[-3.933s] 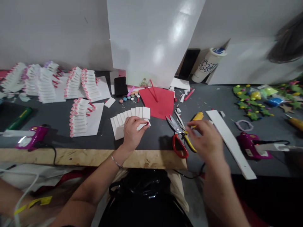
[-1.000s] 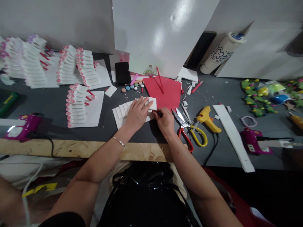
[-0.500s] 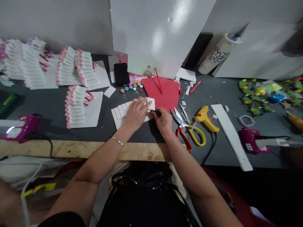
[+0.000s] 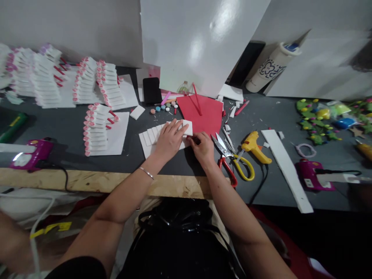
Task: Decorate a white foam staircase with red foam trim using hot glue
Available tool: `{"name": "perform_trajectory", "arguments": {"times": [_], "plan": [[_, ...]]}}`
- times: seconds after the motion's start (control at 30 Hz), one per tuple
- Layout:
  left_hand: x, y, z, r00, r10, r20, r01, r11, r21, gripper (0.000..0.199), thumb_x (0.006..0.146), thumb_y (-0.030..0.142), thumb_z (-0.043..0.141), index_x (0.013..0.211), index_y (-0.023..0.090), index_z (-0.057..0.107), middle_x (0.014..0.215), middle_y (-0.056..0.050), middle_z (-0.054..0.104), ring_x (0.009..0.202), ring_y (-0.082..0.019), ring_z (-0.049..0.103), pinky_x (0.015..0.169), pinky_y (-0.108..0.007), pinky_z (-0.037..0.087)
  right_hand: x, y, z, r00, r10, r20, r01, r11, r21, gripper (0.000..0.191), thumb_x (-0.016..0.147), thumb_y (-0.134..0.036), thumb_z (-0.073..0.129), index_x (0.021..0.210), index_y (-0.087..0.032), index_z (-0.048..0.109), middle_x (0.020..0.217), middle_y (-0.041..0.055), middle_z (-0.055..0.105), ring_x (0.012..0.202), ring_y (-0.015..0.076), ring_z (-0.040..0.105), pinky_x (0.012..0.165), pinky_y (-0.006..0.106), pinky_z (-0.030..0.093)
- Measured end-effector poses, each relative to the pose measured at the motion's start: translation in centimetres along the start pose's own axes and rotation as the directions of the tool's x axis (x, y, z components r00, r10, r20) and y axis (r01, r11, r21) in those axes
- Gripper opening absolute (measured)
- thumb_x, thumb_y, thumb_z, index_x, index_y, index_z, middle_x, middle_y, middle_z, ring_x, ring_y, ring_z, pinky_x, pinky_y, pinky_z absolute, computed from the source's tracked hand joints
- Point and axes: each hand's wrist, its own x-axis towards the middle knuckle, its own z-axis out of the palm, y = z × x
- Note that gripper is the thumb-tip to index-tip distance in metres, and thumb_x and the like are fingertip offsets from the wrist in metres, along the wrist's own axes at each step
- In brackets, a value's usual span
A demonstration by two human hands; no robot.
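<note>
My left hand (image 4: 169,140) lies flat, fingers spread, on a fanned row of white foam pieces (image 4: 151,135) on the grey table. My right hand (image 4: 203,149) is right beside it at the row's right end, fingers pinched on a small red strip (image 4: 195,138) against the last white piece (image 4: 187,127). A red foam sheet (image 4: 203,114) lies just behind both hands.
Scissors (image 4: 232,161) with red and yellow handles and a yellow glue gun (image 4: 255,146) lie right of my hands. A long white foam strip (image 4: 286,168) and purple glue guns (image 4: 308,174) (image 4: 30,153) flank the table. Finished white-and-red stacks (image 4: 95,130) fill the left. A white board (image 4: 200,42) stands behind.
Earlier my right hand was over by the scissors; it has come to the row's right end with a red strip. Over the last second only the view shifted slightly.
</note>
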Motion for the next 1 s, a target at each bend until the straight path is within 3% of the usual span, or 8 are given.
{"name": "perform_trajectory", "arguments": {"times": [0.3,0.47,0.83,1.0], "plan": [[0.0,0.2,-0.2,1.0,-0.003,0.02,0.002,0.999,0.044,0.046,0.098,0.015,0.042,0.143,0.018,0.049,0.148,-0.013,0.052,0.143,-0.029,0.04,0.118,-0.051,0.032,-0.1,0.1,0.3,1.0,-0.01,-0.012,0.009,0.999,-0.03,0.006,0.083,-0.024,0.063,0.084,-0.02,0.067,0.081,0.0052,0.067,0.08,0.0227,0.061,0.074,0.035,0.048],[-0.1,0.4,-0.4,1.0,-0.017,0.012,0.016,0.999,0.044,0.051,0.096,0.012,0.042,0.146,0.02,0.045,0.151,-0.012,0.05,0.146,-0.028,0.037,0.12,-0.053,0.027,-0.3,0.0,-0.4,0.998,-0.05,-0.033,0.05,0.999,0.003,0.017,0.082,-0.02,0.057,0.094,-0.018,0.069,0.086,0.0073,0.068,0.083,0.0229,0.062,0.078,0.036,0.049],[-0.7,0.7,-1.6,0.999,0.023,0.03,-0.025,0.998,0.059,0.05,0.093,0.011,0.043,0.142,0.019,0.05,0.15,-0.011,0.051,0.147,-0.028,0.034,0.122,-0.057,0.02,-0.4,-0.8,-2.3,0.961,-0.078,-0.267,0.096,0.994,0.053,0.029,0.08,-0.013,0.041,0.095,-0.02,0.064,0.089,0.0071,0.066,0.085,0.0197,0.062,0.079,0.035,0.049],[-0.9,0.0,-3.4,0.992,-0.057,-0.109,0.067,0.994,0.087,0.054,0.091,0.008,0.042,0.144,0.019,0.047,0.152,-0.01,0.048,0.148,-0.025,0.033,0.123,-0.053,0.019,-0.8,-1.4,-3.0,0.916,-0.089,-0.391,0.121,0.991,0.06,0.024,0.086,-0.018,0.043,0.096,-0.02,0.064,0.088,0.0063,0.063,0.083,0.0185,0.06,0.077,0.033,0.049]]}}
